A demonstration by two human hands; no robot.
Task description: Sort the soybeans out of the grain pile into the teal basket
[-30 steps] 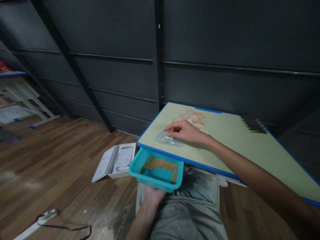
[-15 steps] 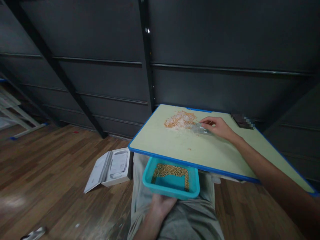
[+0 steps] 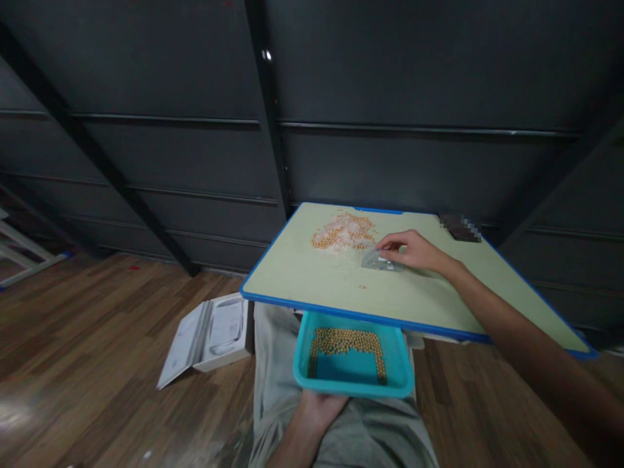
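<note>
My right hand point(image 3: 412, 250) is closed on a clear half-round plate, which looks like a protractor point(image 3: 371, 260), low against the pale green tabletop point(image 3: 297, 273). Just left of and beyond it lies a spread pile of round yellow beans mixed with white grains point(image 3: 344, 232). Below the table's near edge, my left hand point(image 3: 322, 406) supports a turquoise plastic tray point(image 3: 353, 390) from underneath; most of its fingers are hidden by the tray. Inside the tray, many yellow beans point(image 3: 346, 339) line the far part and both sides, with bare turquoise bottom showing in the near middle.
A dark flat object point(image 3: 461, 227), partly blurred out, rests at the table's far right. An open white box point(image 3: 227, 331) with papers inside stands on the wooden floor point(image 3: 97, 351) at left. Behind the table rises a dark panelled wall point(image 3: 195, 84).
The turquoise tray has shifted right along the table's near edge with my left hand under it. The protractor has moved slightly toward me and its round outline shows more clearly. The view has shifted a little.
</note>
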